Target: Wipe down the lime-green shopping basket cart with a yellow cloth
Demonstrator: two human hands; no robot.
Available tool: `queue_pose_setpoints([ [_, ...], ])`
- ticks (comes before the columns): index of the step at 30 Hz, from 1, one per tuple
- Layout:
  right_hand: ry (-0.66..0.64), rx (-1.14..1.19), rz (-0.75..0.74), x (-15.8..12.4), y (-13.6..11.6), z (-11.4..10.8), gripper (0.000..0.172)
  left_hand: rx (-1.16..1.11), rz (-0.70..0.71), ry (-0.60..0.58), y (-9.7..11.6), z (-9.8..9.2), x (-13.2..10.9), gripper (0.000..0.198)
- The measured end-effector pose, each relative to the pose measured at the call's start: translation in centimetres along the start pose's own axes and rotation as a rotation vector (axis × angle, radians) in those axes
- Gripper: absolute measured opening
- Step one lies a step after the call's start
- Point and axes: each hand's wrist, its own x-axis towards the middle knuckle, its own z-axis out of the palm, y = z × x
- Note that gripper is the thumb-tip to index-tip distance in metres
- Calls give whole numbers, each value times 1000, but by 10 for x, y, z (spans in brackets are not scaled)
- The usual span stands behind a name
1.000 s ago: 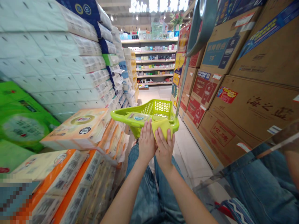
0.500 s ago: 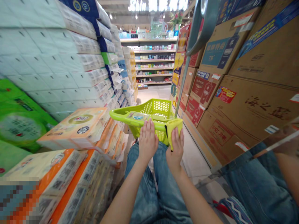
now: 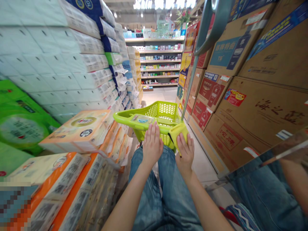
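A lime-green shopping basket (image 3: 141, 133) with a perforated wall stands in front of my knees. My left hand (image 3: 152, 144) lies on its near rim with the fingers stretched out flat, holding nothing. Beside it, my right hand (image 3: 185, 154) presses a folded yellow cloth (image 3: 178, 131) with a dark edge against the basket's right corner. The palm side of that hand is hidden. A clear label holder (image 3: 143, 119) is set in the rim, left of my left fingers. Just behind the cloth rises a metal pole (image 3: 191, 85) topped by a grey handle (image 3: 211, 29).
Stacked tissue packs (image 3: 72, 70) line the left, with an orange-and-white pack (image 3: 78, 128) jutting out near the basket. Cardboard cartons (image 3: 264, 109) form the right side. A tiled aisle (image 3: 163, 93) leads to stocked shelves (image 3: 160, 64). A reflective panel (image 3: 264, 186) stands at lower right.
My right hand has slid slightly right and down along the basket's corner, and the yellow cloth has tilted with it. My left hand keeps its place on the rim.
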Motion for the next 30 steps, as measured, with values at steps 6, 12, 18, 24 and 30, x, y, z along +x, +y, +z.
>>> queue_pose_setpoints([
  [6, 56, 28, 135, 9, -8, 4, 76, -12, 1, 18, 0, 2, 0, 77],
  [12, 23, -27, 27, 12, -52, 34, 63, 0, -7, -10, -4, 3, -4, 66],
  [18, -19, -18, -53, 5, -30, 20, 65, -5, 29, -8, -5, -1, -2, 70],
  [24, 36, 35, 83, -1, -4, 1, 72, -3, -3, 21, 1, 2, 0, 75],
  [30, 69, 10, 153, 1, -29, 18, 74, 7, -4, 8, 1, 0, -1, 76],
])
